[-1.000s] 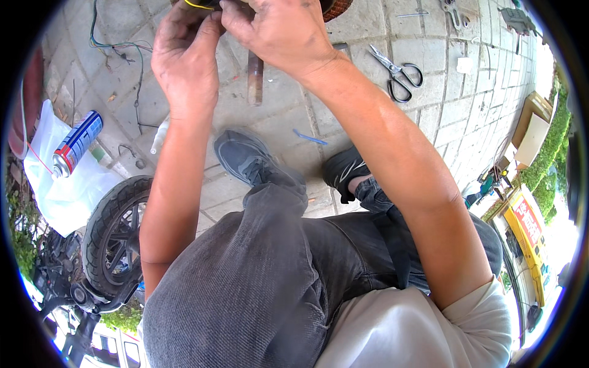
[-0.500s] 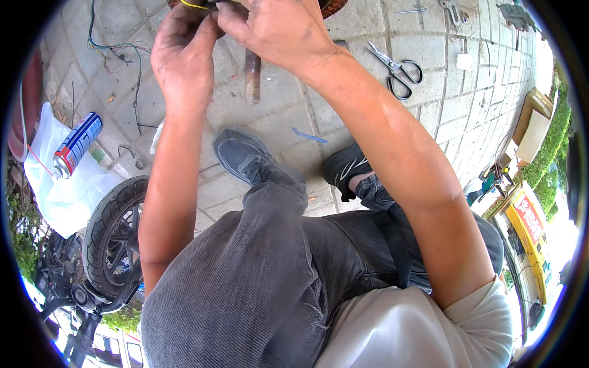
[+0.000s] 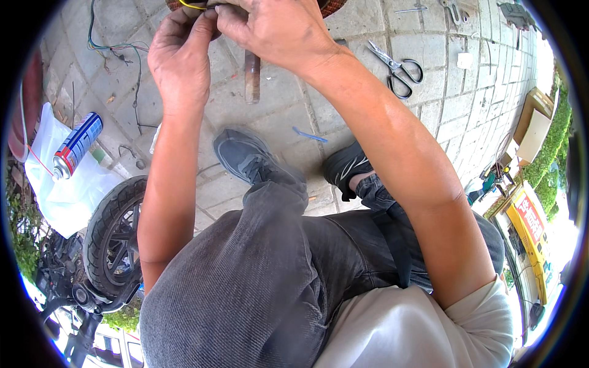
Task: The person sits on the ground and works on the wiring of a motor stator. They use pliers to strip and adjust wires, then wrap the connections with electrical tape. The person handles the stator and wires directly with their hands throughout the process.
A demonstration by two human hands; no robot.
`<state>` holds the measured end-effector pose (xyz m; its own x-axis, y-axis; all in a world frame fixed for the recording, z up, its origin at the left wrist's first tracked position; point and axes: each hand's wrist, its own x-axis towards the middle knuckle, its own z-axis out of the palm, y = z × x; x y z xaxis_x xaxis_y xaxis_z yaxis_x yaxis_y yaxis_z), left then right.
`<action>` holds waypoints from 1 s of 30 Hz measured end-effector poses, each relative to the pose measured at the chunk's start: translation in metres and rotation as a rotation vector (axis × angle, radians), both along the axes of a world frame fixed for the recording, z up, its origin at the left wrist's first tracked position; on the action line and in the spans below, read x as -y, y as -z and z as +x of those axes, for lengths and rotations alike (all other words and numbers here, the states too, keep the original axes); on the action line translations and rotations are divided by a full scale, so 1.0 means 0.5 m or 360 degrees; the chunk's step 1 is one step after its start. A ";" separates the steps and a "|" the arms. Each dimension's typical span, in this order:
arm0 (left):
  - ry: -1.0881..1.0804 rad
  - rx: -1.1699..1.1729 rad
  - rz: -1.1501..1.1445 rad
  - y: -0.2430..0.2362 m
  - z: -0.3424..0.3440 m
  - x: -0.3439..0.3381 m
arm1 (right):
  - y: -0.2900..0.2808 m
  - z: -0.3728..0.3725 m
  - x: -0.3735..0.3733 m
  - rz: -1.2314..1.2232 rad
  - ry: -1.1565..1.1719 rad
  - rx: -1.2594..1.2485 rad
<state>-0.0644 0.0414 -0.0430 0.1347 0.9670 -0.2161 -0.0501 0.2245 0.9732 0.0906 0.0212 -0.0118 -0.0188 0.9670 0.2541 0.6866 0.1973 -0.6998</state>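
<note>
At the top edge, my left hand (image 3: 181,61) is closed in a pinch, with a thin yellow wire (image 3: 193,5) running into its fingertips. My right hand (image 3: 279,30) meets it there, thumb and fingers pressed together. What sits between the right fingertips is hidden. Behind both hands is a round part with copper-coloured windings (image 3: 333,7), mostly cut off by the frame. A brownish metal shaft (image 3: 252,76) sticks out below it, toward me.
Scissors with black handles (image 3: 402,76) lie right on the paving. Loose thin wires (image 3: 116,48), a spray can (image 3: 78,144) on a white plastic bag (image 3: 67,202) and a wheel (image 3: 113,239) are at left. A blue strip (image 3: 310,135) lies between my shoes; cardboard boxes (image 3: 534,126) stand far right.
My left hand has shifted and turned slightly to the left, its fingertips still at the wire. The right hand has barely moved.
</note>
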 end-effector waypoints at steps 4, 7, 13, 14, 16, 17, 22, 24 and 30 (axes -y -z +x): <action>-0.0059 -0.0015 -0.0077 -0.012 0.004 0.005 | -0.004 0.001 0.001 -0.0023 -0.0030 -0.0078; -0.0156 0.0037 -0.0200 -0.019 0.007 0.010 | -0.004 -0.002 0.001 -0.0027 -0.0018 -0.0045; -0.0298 0.0144 -0.0465 -0.072 0.037 0.028 | -0.001 0.002 0.008 -0.0039 -0.0061 -0.0011; -0.0304 0.0170 -0.0499 -0.075 0.035 0.030 | 0.000 0.002 0.008 -0.0034 -0.0068 -0.0018; -0.0284 0.0256 -0.0569 -0.081 0.030 0.036 | 0.004 0.001 0.007 -0.0024 -0.0082 -0.0034; -0.0275 0.0300 -0.0604 -0.085 0.028 0.039 | 0.005 0.001 0.007 -0.0020 -0.0094 -0.0072; -0.0127 0.0196 -0.0527 -0.095 0.021 0.042 | 0.009 0.010 0.006 -0.0017 -0.0126 -0.0218; -0.0041 0.0061 -0.0422 -0.069 -0.001 0.025 | 0.011 0.013 0.005 -0.0050 -0.0130 -0.0245; 0.0166 -0.0746 0.0295 -0.049 -0.011 -0.011 | -0.002 0.013 0.004 -0.0162 -0.0088 -0.0263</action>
